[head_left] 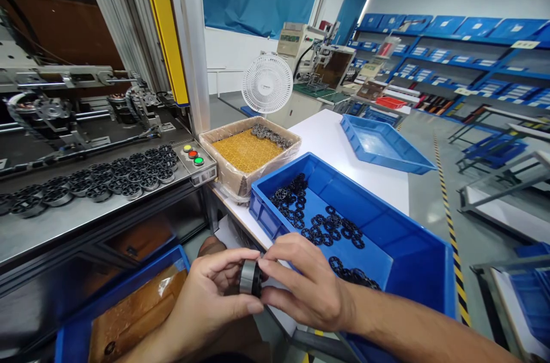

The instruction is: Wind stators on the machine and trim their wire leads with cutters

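Between my two hands is a round metal stator core (247, 277) with a black plastic ring (258, 280) on its right face. My left hand (215, 283) grips the metal side, thumb below and fingers above. On the black side, the fingertips of my right hand (301, 280) press or hold the ring; part of it is hidden behind them. Beneath and beyond my right arm stands a deep blue bin (412, 237) with many loose black plastic rings (322, 228) on its floor.
Several rows of stator cores (133, 174) cover the metal machine ledge at left, beside a button box (197, 165). A plastic-lined carton (240, 185) holds more cores. Further off are a white fan (267, 83) and a shallow blue tray (387, 145). A blue crate (73, 334) sits low at left.
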`<state>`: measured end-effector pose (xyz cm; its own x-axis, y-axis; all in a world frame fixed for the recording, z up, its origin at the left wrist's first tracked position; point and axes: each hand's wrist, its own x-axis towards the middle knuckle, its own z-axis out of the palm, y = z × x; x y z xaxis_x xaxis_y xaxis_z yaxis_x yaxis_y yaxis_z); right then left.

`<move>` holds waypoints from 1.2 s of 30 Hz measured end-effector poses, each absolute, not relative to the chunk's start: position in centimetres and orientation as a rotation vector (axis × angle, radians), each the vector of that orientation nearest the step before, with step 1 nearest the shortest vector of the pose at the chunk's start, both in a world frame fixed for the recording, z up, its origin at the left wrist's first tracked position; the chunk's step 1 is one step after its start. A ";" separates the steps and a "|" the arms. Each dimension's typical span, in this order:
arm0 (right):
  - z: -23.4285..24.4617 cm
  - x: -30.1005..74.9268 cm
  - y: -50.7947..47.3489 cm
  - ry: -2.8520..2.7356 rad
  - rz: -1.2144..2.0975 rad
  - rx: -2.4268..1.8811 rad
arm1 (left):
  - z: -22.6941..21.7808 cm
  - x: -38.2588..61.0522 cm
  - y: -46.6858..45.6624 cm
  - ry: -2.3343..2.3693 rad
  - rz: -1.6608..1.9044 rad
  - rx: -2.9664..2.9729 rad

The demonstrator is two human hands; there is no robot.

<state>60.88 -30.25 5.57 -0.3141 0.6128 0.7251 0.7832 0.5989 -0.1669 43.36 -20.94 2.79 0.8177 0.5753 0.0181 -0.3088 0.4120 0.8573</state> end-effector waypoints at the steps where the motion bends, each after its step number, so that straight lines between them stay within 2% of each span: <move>1: 5.6 60.9 -30.2 -2.036 -0.282 -1.097 | 2.8 43.3 -20.9 0.294 0.560 1.003; 16: 5.8 61.0 -30.4 -2.087 -0.306 -1.079 | 2.6 43.3 -21.1 0.323 0.539 1.035; 24: 6.1 60.8 -30.5 -2.225 -0.477 -1.024 | 2.3 43.1 -21.4 0.295 0.509 1.110; 32: 5.8 61.4 -30.5 -2.075 -0.378 -1.226 | 2.6 40.8 -21.5 0.348 0.642 1.549; 34: 5.4 62.1 -30.3 -2.036 -0.458 -1.307 | 2.3 38.7 -19.1 0.506 0.762 1.816; 36: 4.8 63.6 -29.8 -2.013 -0.516 -1.403 | 2.1 35.3 -15.1 0.885 0.906 2.190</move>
